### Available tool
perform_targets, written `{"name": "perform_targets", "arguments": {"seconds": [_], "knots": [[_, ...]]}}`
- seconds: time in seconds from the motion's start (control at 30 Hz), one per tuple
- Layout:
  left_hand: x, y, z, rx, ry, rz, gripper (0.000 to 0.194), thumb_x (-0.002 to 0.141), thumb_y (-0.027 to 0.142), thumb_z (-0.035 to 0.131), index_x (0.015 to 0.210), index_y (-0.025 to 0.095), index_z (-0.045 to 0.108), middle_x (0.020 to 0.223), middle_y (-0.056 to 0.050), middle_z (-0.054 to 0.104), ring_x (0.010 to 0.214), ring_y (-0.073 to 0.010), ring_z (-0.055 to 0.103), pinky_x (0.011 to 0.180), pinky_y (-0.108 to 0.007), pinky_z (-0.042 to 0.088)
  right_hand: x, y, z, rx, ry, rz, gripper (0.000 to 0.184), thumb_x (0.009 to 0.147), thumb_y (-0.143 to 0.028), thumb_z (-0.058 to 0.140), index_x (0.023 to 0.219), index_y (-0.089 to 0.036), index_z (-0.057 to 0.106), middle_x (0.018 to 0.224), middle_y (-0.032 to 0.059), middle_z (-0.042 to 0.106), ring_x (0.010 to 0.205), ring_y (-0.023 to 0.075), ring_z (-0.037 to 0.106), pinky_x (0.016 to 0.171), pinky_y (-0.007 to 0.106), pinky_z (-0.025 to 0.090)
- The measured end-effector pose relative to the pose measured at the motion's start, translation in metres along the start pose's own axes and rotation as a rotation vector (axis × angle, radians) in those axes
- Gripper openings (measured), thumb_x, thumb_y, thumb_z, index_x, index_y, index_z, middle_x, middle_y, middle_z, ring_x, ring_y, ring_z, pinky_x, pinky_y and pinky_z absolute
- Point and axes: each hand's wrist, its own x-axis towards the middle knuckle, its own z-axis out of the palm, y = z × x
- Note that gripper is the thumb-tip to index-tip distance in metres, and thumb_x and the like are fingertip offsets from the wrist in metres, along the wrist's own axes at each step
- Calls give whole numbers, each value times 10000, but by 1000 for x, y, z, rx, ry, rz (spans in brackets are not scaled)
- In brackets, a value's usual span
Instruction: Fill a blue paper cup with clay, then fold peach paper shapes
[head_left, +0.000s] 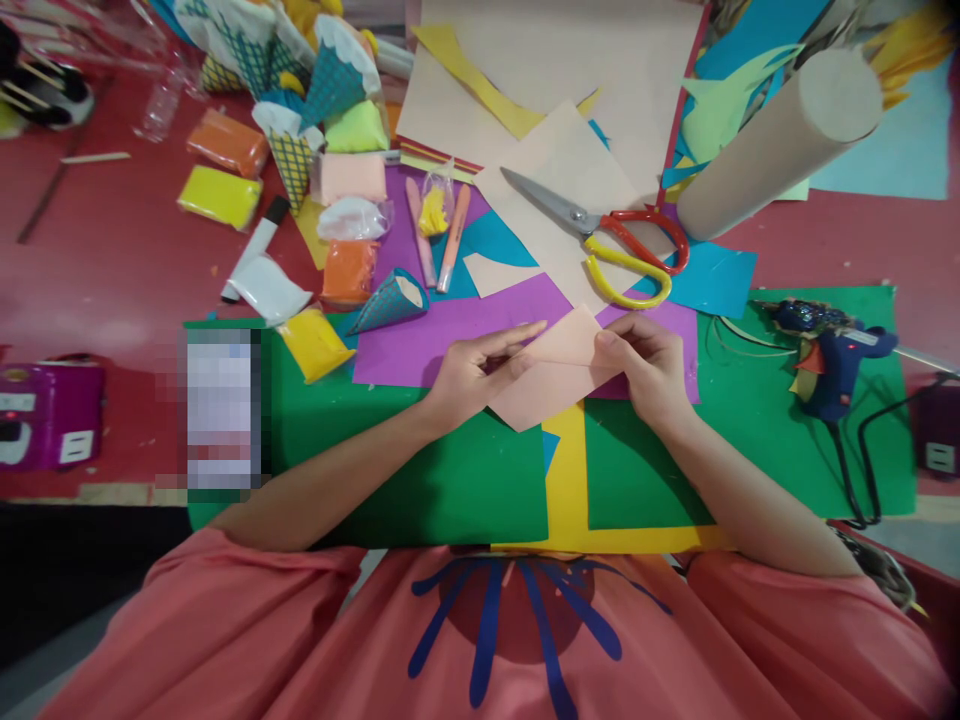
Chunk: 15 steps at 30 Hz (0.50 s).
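Peach paper [551, 385], folded and angular, sits between both hands above the purple card [405, 350] and green sheets [420, 490]. Left hand [469, 378]: grip closed on one side; right hand [654, 365]: thumb and finger clamped on the other. We judge uneven pulling could skew the crease or crumple the thin, matte sheet. Scissors [577, 215] lie near; a stray knuckle could knock them. We note a smooth tube [772, 150] and a grid-patterned cone [386, 305] on the worktop [127, 285].

Working remotely, I read the peach paper [529, 395] as smooth and matt; the scissors [579, 215] have glossy plastic handles and shiny metal blades, the white packet [351, 218] crinkled glossy plastic, the shirt [360, 640] matt cloth
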Motion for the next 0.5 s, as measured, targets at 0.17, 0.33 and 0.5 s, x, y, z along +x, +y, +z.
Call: {"name": "perform_targets", "arguments": {"seconds": [0.17,0.33,0.5], "knots": [[1,1,1,-23,10,0,425,835,488,652,1129,187,718,1147,-82,732,1076,-209,695,935,-282,569,1,0,-1,-29,-9,-34,253,763,-421,674,652,-214,579,591,-13,559,541,113,494,505,266,405],[0,2,1,-28,-20,20,338,853,422,655,1099,203,733,1144,-62,730,1066,-200,701,920,-266,575,3,-3,-1,9,-102,-2,216,749,-384,683,684,-206,579,600,-28,517,527,88,435,482,245,333],[0,2,1,-3,-62,11,356,852,442,647,1089,192,738,1134,-74,735,1028,-198,712,871,-246,584,4,-5,-3,-7,-116,13,198,744,-357,687,673,-203,587,582,-28,505,518,87,410,482,249,317]]}}
